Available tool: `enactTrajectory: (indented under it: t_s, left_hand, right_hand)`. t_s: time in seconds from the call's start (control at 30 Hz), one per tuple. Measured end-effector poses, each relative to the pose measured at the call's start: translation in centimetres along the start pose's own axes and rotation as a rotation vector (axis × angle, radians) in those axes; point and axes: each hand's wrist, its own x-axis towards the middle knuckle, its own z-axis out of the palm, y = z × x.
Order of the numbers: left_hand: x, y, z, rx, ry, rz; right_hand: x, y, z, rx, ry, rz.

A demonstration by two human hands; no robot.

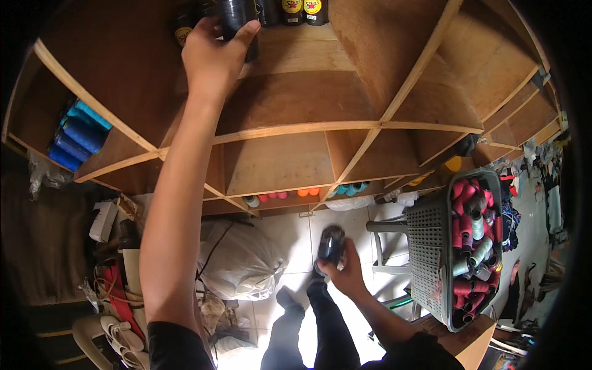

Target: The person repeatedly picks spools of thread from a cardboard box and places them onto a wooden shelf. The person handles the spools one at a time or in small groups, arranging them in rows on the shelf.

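My left hand point(213, 61) reaches up into a wooden compartment, its fingers and thumb wrapped round a dark thread spool point(237, 21) standing there. Beside that spool, more black spools with yellow round labels point(302, 9) line the back of the compartment. Lower down, over the tiled floor, my right hand point(348, 271) grips another dark thread spool point(332, 243), held tilted and wrapped in something shiny.
The wooden shelf unit point(296, 129) spans the view, with blue spools point(80, 135) at left and orange spools point(308, 192) low down. A grey basket point(425, 253) of pink and pale spools stands at right by a stool point(388, 228). A plastic-wrapped bundle point(237, 259) lies below.
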Motion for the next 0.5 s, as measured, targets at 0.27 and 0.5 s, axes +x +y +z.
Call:
enactTrajectory:
  t_s: [0.27, 0.5]
  left_hand:
    - [2.6, -3.5, 6.1, 0.563, 0.161, 0.135]
    - [2.7, -2.4, 5.1, 0.271, 0.201, 0.097]
  right_hand:
    - [-9.2, 19.9, -4.4, -0.629, 0.058, 0.41]
    - [-10.0, 18.5, -2.5, -0.498, 0.006, 0.375]
